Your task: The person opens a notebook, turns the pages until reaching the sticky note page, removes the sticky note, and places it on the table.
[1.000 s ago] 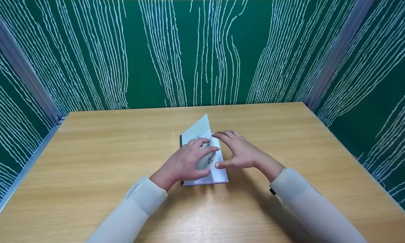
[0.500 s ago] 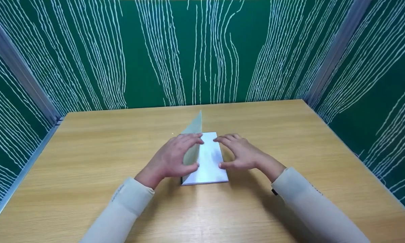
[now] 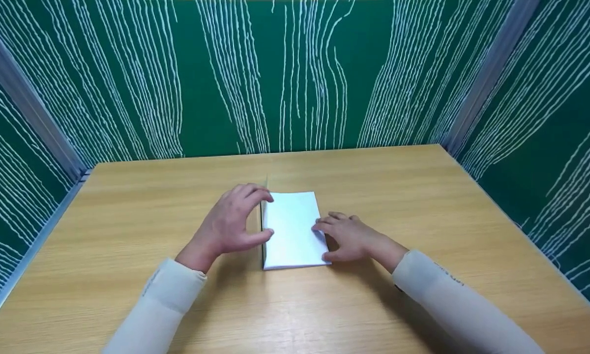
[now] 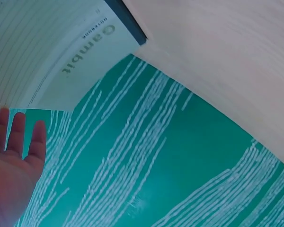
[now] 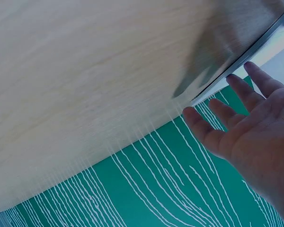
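A notebook (image 3: 292, 226) lies on the table with a blank white page facing up. Its cover stands almost edge-on along the left side in the head view. The left wrist view shows the pale, lined cover (image 4: 52, 56) with "Gambit" and "NOTEBOOK" printed on it, beside a dark spine (image 4: 128, 21). My left hand (image 3: 233, 221) is at the cover, its fingers extended and the fingertips (image 4: 19, 118) right at the free edge. My right hand (image 3: 351, 238) touches the notebook's right edge with thumb and fingers spread, also seen in the right wrist view.
The wooden table (image 3: 177, 196) surrounds the notebook. Behind it rises a green panel (image 3: 206, 108) with white wavy lines, and similar panels stand on both sides. Grey posts (image 3: 491, 73) mark the back corners.
My left hand has moved left, and the cover has swung up from over the page to nearly upright, baring the white page. My right hand has slid slightly toward me along the right edge.
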### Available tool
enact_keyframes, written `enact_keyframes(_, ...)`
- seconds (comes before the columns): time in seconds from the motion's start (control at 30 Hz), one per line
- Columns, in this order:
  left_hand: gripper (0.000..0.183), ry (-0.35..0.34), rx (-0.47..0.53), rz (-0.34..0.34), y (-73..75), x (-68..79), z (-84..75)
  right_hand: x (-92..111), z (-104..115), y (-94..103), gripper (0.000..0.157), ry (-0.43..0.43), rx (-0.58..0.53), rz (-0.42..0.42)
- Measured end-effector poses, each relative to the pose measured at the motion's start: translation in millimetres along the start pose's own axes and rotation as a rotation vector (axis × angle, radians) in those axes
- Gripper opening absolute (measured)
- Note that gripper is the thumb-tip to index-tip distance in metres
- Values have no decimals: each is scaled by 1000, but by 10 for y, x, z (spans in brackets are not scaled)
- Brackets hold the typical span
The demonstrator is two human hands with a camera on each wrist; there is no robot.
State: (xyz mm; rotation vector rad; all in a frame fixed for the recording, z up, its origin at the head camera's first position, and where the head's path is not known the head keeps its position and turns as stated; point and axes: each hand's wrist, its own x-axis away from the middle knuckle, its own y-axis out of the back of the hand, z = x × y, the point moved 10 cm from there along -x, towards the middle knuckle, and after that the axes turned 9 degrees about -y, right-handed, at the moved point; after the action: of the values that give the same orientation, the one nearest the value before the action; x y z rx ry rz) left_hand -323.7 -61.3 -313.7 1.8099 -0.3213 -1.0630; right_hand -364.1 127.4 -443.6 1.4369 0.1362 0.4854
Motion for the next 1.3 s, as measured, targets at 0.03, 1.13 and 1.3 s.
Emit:
enact_keyframes(0.03,56,5,-5,-9,32,17,21,6,8,5,72,6,-4,-1)
enact_keyframes(1.13,58,662,27,156,36,1087,924,7,85,12,74,30,-22,-9)
enact_keyframes(1.3,55,690,-44,198,-35,1105,931,-12,89,19,73,23,-35,-8)
